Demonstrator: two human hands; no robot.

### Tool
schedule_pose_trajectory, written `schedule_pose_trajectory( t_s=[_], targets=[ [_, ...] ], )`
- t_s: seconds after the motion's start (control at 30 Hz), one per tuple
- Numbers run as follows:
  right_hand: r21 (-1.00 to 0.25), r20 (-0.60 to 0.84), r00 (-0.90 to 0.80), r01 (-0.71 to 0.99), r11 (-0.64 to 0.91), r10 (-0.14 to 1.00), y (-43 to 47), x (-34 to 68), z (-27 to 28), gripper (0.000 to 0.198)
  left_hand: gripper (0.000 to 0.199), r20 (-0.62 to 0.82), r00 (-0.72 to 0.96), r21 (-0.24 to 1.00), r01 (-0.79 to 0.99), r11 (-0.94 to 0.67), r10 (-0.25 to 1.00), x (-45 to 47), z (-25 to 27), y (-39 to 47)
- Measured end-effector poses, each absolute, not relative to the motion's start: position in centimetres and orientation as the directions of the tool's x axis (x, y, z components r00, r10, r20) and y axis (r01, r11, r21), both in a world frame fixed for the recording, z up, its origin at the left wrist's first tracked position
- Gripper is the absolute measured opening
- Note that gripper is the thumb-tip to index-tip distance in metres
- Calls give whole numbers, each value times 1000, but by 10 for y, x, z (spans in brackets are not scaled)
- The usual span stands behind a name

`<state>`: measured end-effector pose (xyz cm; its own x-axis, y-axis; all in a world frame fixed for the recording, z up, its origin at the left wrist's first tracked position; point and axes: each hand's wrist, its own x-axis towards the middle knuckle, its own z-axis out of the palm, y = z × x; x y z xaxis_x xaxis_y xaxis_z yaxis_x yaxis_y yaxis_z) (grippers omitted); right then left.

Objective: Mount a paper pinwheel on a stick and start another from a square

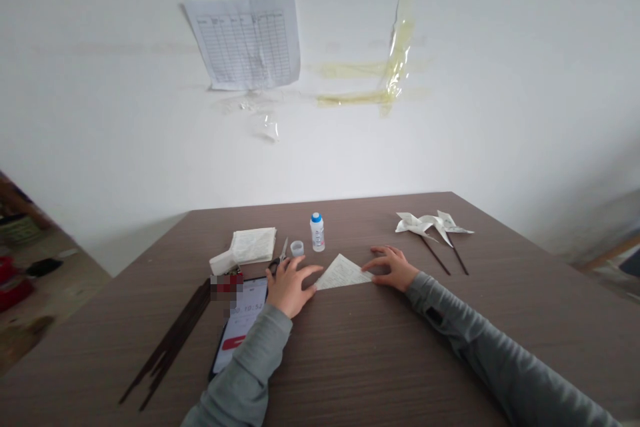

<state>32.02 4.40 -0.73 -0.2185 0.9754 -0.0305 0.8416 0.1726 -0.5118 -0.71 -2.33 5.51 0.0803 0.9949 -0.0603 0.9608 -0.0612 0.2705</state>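
Phone (239,327), lower left of centre: left sleeve covers its right edge, upper-left corner pixelated out, screen digits too blurred to read. Left hand (290,285) hides the left tip of the folded paper triangle (344,272) & the scissors' (279,257) handles. Printed sheet on the wall (247,40), upper middle: a table grid, text too small to tell. Clutter at far left (15,260) blurred & cut by the frame edge. Both forearms run off the bottom edge. Counter (380,360) cut at bottom & lower left.

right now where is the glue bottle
In the head view, the glue bottle stands upright mid-table, just beyond the folded paper triangle, with its loose cap to its left.
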Motion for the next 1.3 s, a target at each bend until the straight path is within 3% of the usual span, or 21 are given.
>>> schedule_pose_trajectory(
  t_s=[0.27, 0.6, 0.87, 1.0, 1.3],
  targets=[
    [-500, -22, -226, 846, 185, 974, 54, 330, -23, 42, 58, -39, 95, 273, 959, -81, 995, -24, 44, -19],
    [-481, -77, -249, 858, 182, 966, 58, 334, -24, 61, 59, 46, 95, 268, 958, -104, 994, -27, 32, -16],
    [-519, 95, -255, 812, 267, 962, 38, 319, -11, 21, 58, 116, 217, 345, 906, -244, 969, 7, 34, -23],
    [-468, 129, -264, 834, 294, 956, 25, 295, -10, 44, 47, 79, 203, 334, 917, -218, 976, 28, 37, -26],
    [-450, 106, -164, 872, 194, 981, 23, 268, -11, 36, 25, 28, 127, 324, 937, -129, 992, 46, 31, -15]
  ],
)
